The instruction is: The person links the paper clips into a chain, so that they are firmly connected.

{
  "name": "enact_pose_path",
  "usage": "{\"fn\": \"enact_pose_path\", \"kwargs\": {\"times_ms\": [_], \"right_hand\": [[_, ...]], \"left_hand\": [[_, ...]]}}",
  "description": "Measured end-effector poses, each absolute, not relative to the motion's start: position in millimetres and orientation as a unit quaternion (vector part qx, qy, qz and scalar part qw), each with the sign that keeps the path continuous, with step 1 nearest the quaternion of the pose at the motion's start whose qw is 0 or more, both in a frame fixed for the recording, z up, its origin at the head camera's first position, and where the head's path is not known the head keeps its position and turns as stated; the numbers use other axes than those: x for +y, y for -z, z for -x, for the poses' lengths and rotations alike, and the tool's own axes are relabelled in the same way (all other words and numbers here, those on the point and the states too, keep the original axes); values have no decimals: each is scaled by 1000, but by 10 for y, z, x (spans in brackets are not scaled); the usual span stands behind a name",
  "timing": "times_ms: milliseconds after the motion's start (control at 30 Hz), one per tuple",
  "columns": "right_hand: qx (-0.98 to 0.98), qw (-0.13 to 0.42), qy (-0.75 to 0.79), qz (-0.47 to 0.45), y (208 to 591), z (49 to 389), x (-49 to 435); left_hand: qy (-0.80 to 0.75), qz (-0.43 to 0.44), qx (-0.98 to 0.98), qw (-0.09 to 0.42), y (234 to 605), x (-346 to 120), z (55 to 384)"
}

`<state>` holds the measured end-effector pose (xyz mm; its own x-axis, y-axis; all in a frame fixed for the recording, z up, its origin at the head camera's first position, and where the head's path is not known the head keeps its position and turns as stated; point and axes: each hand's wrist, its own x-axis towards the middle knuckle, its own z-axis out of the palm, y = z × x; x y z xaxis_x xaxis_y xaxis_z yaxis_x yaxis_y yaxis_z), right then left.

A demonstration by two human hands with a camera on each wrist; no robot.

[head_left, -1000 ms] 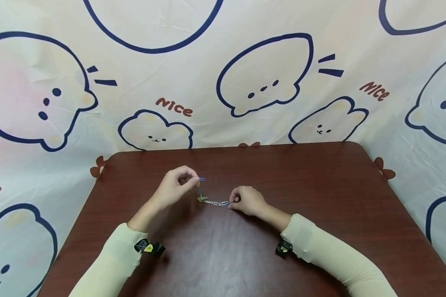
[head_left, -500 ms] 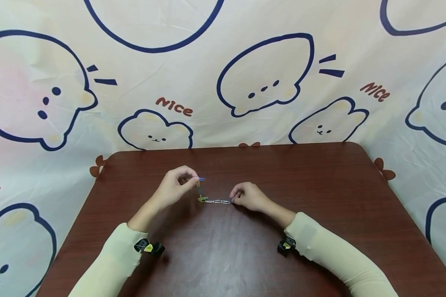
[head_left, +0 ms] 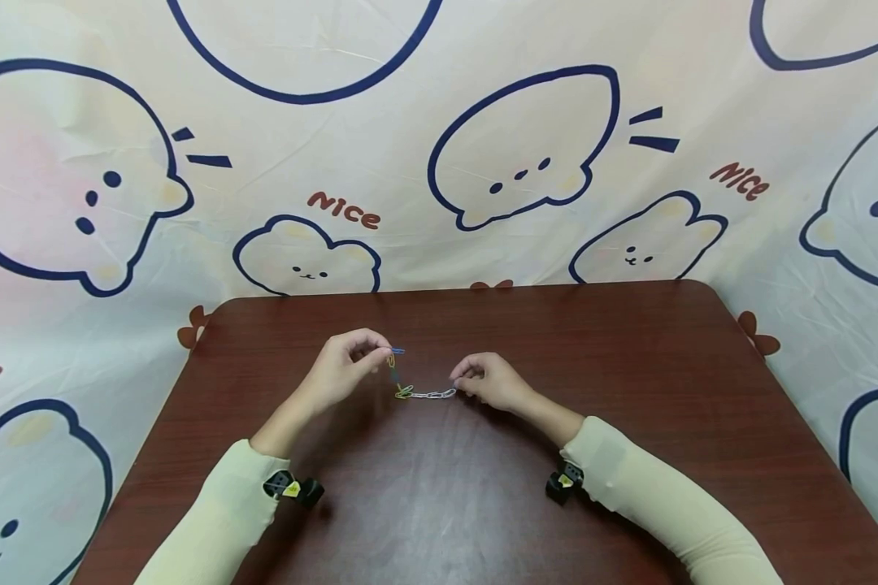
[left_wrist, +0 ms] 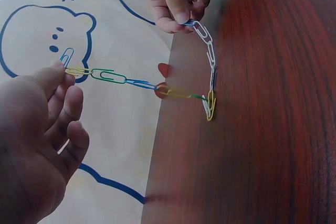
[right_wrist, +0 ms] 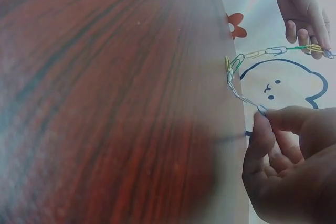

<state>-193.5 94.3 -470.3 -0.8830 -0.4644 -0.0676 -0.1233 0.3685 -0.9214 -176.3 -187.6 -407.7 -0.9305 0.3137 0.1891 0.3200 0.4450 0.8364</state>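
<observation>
A chain of linked paper clips point(head_left: 432, 395) in blue, yellow, green and white hangs between the two hands. My left hand point(head_left: 347, 366) pinches the blue paper clip point(left_wrist: 66, 56) at one end between thumb and index finger. At the other end, my right hand point(head_left: 493, 382) pinches another blue paper clip point(right_wrist: 261, 109) between thumb and fingertip. From the left hand the chain drops to a bunched yellow and white part point(left_wrist: 210, 107) low over the table, then white clips point(left_wrist: 211, 53) rise toward the right hand.
Beneath the hands spreads a dark reddish-brown table point(head_left: 439, 487). A cream curtain point(head_left: 410, 162) with cartoon outlines surrounds its far and side edges. Black wrist cameras point(head_left: 293, 487) are strapped over both sleeves.
My right hand has risen and moved slightly away from me, lifting its end of the chain. The left hand has stayed nearly still, holding its end.
</observation>
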Motion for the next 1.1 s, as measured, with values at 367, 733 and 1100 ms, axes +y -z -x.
{"fn": "enact_pose_path", "kwargs": {"times_ms": [367,733,1100], "right_hand": [[827,133,520,167,4685,1940,958],[809,148,546,160,4607,1937,966],[817,126,540,157,4592,1972,1012]], "left_hand": [[491,183,-852,11,4066,-1884,1768],[494,184,-850,10,4066,-1867,1763],[492,183,-851,21,4054,-1847,1764]]}}
